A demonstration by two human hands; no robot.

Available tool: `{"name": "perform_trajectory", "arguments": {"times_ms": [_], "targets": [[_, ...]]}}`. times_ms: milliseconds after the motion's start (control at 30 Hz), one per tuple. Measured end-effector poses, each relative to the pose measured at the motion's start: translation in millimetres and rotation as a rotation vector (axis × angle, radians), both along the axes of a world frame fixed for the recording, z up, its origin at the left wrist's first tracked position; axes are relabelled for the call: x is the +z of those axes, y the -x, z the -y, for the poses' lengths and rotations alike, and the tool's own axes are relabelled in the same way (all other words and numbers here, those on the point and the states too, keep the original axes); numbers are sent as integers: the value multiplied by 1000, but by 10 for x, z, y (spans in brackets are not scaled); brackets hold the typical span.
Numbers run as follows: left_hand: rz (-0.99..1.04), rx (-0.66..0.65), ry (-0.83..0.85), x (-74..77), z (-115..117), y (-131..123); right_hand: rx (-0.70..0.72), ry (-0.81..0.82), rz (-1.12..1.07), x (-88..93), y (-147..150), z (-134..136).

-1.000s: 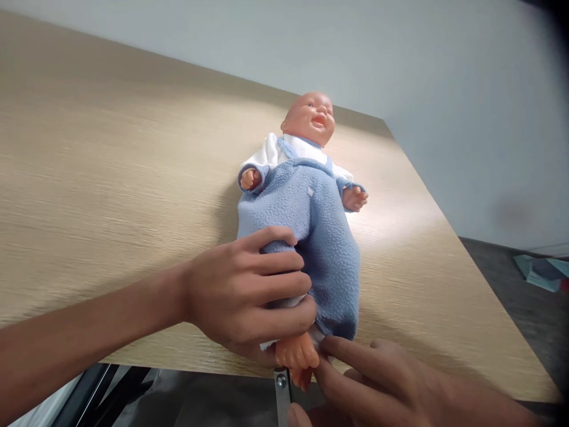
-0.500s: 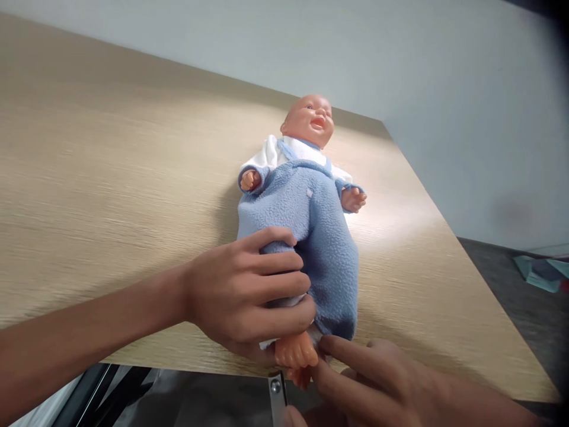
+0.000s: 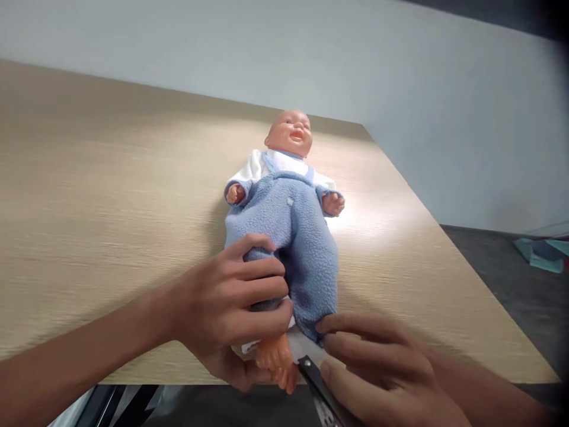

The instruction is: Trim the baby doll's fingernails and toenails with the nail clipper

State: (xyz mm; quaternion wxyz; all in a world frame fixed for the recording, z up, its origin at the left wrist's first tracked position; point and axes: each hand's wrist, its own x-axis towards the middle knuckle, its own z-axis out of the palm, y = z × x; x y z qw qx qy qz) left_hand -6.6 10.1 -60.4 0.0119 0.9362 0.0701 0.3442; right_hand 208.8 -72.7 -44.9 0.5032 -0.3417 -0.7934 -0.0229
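2 hands (image 3: pixel 222 305) (image 3: pixel 377 367) grip the doll's (image 3: pixel 284 219) blue legs.

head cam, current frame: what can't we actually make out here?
- Baby doll in blue fleece romper: one leg is wrapped by the left hand; the other foot is hidden by the fleece and the right hand.
- Dark metal tool: cut off by the bottom edge and covered by the right hand, so its type is unclear.
- Teal item on the floor: cropped at the right edge, blurred.
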Motion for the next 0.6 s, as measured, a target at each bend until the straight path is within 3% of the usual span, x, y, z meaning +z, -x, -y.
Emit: {"name": "perform_trajectory", "arguments": {"times_ms": [33,100,200,367,500,600], "targets": [[-10,4,-13,0,2,-1,153,135,99,10,-9,-26],[-53,9,-48,-12,7,-4,279,289,221,49,-35,-61],[-112,6,-104,-62,26,-17,274,336,169,87,-56,-38],[-89,-10,-105,-133,95,-79,242,368,-23,-8,-14,72],[-97,21,-69,-151,151,-126,245,435,7,-47,9,107],[-94,22,-73,-168,166,-130,209,393,-28,-44,17,105]]}}
